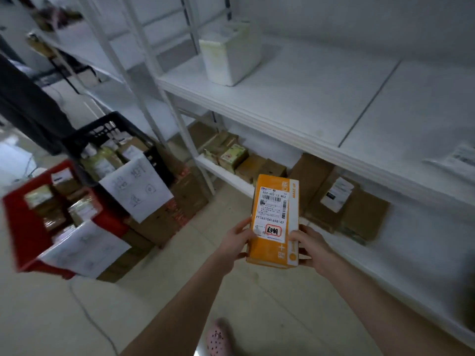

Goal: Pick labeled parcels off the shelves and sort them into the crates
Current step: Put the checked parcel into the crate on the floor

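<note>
Left hand (235,242): clamped on the lower left edge of the parcel (271,250); the thumb lies across the front face at the label's lower left corner, and the other fingers wrap behind, out of sight.
Right hand (312,247): clamped on the lower right edge of the same parcel; the thumb presses the white side strip and the remaining fingers curl behind.
Parcel, position: held in the air in front of the person, above the floor (257,291), upright with a slight tilt, just before the lower shelf.
Parcel, appearance: an oblong orange carton with a white strip along its right side printed "MAKE UP"; corners intact.
Shipping label (272,211): white, covers most of the front face; carries barcodes, the codes "502-602-12 N02" and "YT7631041698147", and a red-outlined mark near its bottom edge.
Red crate (23,227): at left, filled with small parcels; a paper sheet (84,249) hangs on its near side.
Black crate (84,134): behind the red crate, also filled; a handwritten paper sheet hangs on it.
Shelf unit (282,106): white; its upper board bears a white foam box (231,52).
Brown parcels (347,201): on the lower shelf, behind the held parcel.
Shoe (218,337): pink, perforated, at the bottom edge.
</note>
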